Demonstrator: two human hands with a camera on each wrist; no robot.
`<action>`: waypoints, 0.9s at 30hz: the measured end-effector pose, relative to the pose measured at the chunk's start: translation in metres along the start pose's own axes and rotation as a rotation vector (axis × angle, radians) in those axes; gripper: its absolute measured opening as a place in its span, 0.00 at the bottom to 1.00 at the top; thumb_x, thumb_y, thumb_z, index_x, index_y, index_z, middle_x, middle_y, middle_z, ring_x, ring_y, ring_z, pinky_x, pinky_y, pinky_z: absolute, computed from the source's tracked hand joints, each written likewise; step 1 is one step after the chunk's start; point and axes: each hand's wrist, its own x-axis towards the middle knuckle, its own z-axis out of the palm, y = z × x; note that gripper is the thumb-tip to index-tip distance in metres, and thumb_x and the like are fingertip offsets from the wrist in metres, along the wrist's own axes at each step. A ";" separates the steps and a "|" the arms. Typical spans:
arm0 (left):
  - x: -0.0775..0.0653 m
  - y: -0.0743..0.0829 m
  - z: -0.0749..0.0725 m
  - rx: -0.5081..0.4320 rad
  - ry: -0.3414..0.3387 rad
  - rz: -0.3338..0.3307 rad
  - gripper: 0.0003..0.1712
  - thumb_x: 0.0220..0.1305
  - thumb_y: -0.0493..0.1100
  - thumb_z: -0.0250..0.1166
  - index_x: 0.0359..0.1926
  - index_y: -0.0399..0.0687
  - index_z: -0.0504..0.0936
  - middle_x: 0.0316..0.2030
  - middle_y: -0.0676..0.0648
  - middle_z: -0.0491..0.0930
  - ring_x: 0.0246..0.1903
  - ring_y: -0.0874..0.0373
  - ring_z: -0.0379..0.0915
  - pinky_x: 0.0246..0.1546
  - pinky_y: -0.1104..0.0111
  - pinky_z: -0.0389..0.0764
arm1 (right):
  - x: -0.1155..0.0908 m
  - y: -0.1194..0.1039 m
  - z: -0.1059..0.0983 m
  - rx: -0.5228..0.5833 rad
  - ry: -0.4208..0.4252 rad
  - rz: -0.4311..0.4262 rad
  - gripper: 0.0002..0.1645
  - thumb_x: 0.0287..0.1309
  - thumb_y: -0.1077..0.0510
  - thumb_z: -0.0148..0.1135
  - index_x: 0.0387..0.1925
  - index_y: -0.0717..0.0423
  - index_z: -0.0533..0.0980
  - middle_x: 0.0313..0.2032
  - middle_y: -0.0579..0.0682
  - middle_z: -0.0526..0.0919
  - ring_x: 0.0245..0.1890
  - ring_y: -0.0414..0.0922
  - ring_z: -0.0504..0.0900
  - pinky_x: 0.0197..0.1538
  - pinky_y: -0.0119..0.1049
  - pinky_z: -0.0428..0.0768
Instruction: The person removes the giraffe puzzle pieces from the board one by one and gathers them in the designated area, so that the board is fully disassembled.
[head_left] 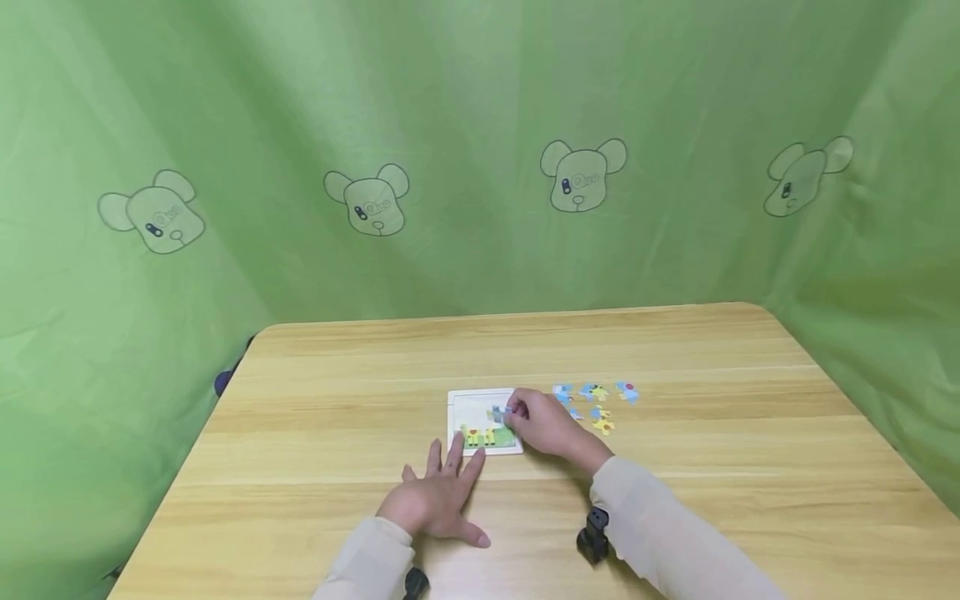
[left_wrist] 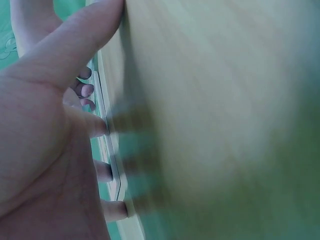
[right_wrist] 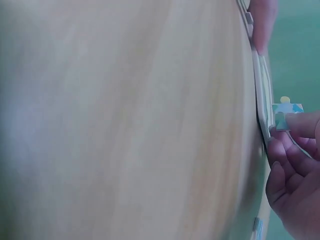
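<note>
Puzzle piece [head_left: 497,414] pinched between thumb and fingers of the right hand [head_left: 546,425], at their tips over the partly filled white frame [head_left: 480,392], though from my remote feed I cannot tell whether it touches the board. The left hand [head_left: 433,502] spreads its fingers at the frame's near edge; loose pieces [head_left: 627,392] lie to the right on the wooden table [head_left: 337,400].

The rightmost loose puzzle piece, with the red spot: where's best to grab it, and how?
Probably pinch its opposite edges, coming down from above right: the puzzle piece lies flat on the table, looks thin, and the other loose pieces sit to its left.
</note>
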 end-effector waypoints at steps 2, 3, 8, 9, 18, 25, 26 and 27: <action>-0.001 -0.001 0.000 -0.004 0.000 0.000 0.66 0.40 0.75 0.65 0.75 0.59 0.42 0.74 0.42 0.31 0.71 0.34 0.30 0.57 0.28 0.49 | 0.000 0.001 -0.002 0.016 0.006 -0.006 0.02 0.58 0.59 0.61 0.31 0.53 0.76 0.24 0.44 0.74 0.25 0.40 0.71 0.31 0.32 0.73; -0.001 -0.001 0.000 -0.004 0.000 -0.001 0.66 0.40 0.75 0.65 0.75 0.59 0.42 0.74 0.42 0.31 0.71 0.34 0.30 0.57 0.28 0.49 | -0.001 0.002 -0.003 0.024 0.014 -0.009 0.03 0.58 0.59 0.62 0.33 0.54 0.76 0.24 0.44 0.75 0.25 0.40 0.72 0.32 0.32 0.73; -0.003 -0.003 0.000 -0.008 0.009 0.005 0.67 0.39 0.75 0.65 0.75 0.59 0.43 0.74 0.42 0.31 0.71 0.34 0.31 0.57 0.28 0.49 | -0.005 0.013 -0.011 0.068 0.075 0.003 0.13 0.56 0.59 0.63 0.44 0.58 0.76 0.27 0.44 0.77 0.27 0.39 0.73 0.34 0.31 0.75; -0.003 -0.003 -0.001 -0.008 0.009 0.006 0.67 0.39 0.75 0.65 0.75 0.59 0.43 0.74 0.42 0.31 0.71 0.33 0.31 0.57 0.28 0.49 | -0.007 0.015 -0.013 0.073 0.086 0.007 0.14 0.56 0.59 0.63 0.45 0.58 0.75 0.27 0.45 0.77 0.27 0.39 0.74 0.34 0.31 0.76; -0.004 -0.003 0.000 -0.021 0.011 0.008 0.66 0.40 0.74 0.65 0.75 0.59 0.43 0.74 0.42 0.31 0.71 0.34 0.30 0.57 0.28 0.48 | -0.025 0.042 -0.044 0.144 0.092 0.046 0.17 0.60 0.61 0.59 0.50 0.62 0.73 0.30 0.52 0.79 0.27 0.43 0.76 0.29 0.31 0.77; -0.003 -0.002 0.002 -0.025 0.016 0.018 0.67 0.39 0.74 0.66 0.75 0.59 0.42 0.74 0.42 0.31 0.71 0.34 0.30 0.57 0.28 0.48 | -0.049 0.068 -0.075 0.173 0.104 0.094 0.18 0.64 0.61 0.54 0.54 0.64 0.70 0.34 0.59 0.79 0.22 0.45 0.75 0.21 0.32 0.76; -0.003 -0.002 0.002 -0.024 0.019 0.018 0.67 0.39 0.74 0.66 0.75 0.59 0.42 0.74 0.42 0.31 0.71 0.34 0.31 0.57 0.28 0.49 | -0.052 0.071 -0.079 0.166 0.113 0.097 0.19 0.64 0.60 0.54 0.55 0.64 0.70 0.34 0.59 0.79 0.23 0.46 0.75 0.22 0.33 0.76; -0.003 -0.002 0.001 -0.023 0.021 0.018 0.67 0.39 0.74 0.66 0.75 0.59 0.42 0.74 0.42 0.31 0.71 0.34 0.31 0.57 0.28 0.49 | -0.055 0.074 -0.083 0.161 0.123 0.099 0.20 0.65 0.60 0.54 0.55 0.64 0.70 0.35 0.59 0.79 0.24 0.46 0.75 0.22 0.33 0.76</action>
